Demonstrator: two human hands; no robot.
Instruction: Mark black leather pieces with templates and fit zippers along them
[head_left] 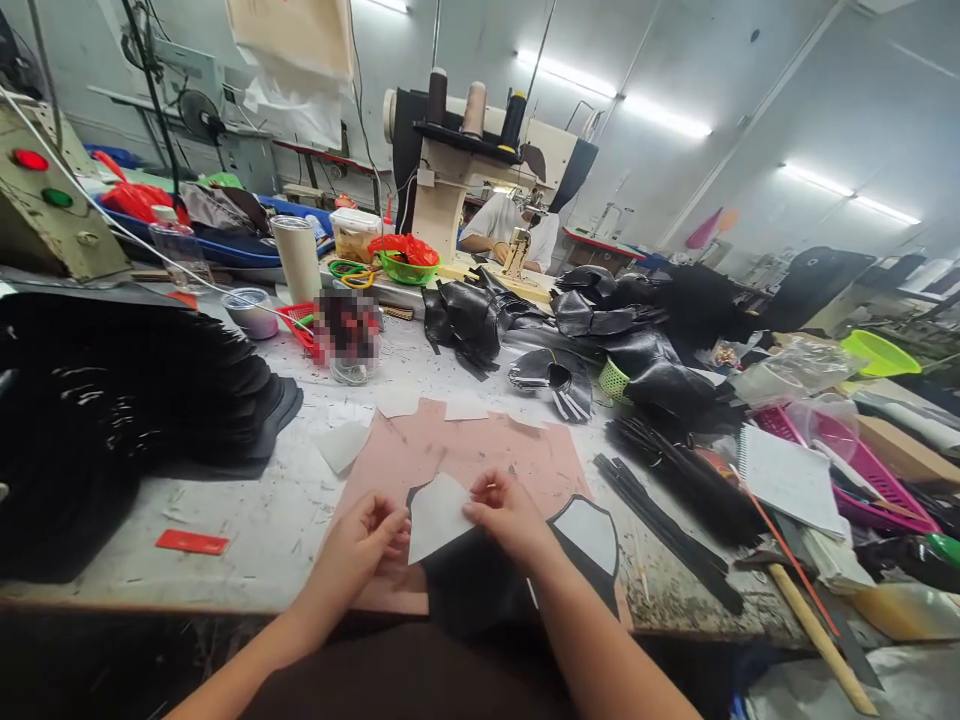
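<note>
A white lining piece (441, 518) with a pointed top lies over one end of a black leather piece (480, 580) in front of me. My right hand (504, 510) pinches the white piece at its right edge between thumb and fingers. At the left edge, my left hand (367, 540) has its fingers curled and thumb closed against the rim; the exact contact is partly hidden. A second white lining piece (589, 532) sits on the right end of the black leather, with a dark border around it. Beneath everything is a pink board (472, 450).
Stacked black leather pieces (225, 400) fill the left. Black strips (667, 530), a hammer (817, 630) and a magenta basket (900, 490) lie right. Behind stand a sewing machine (450, 190), a beige tumbler (296, 260) and black leather parts (480, 315). Another person (517, 230) sits beyond.
</note>
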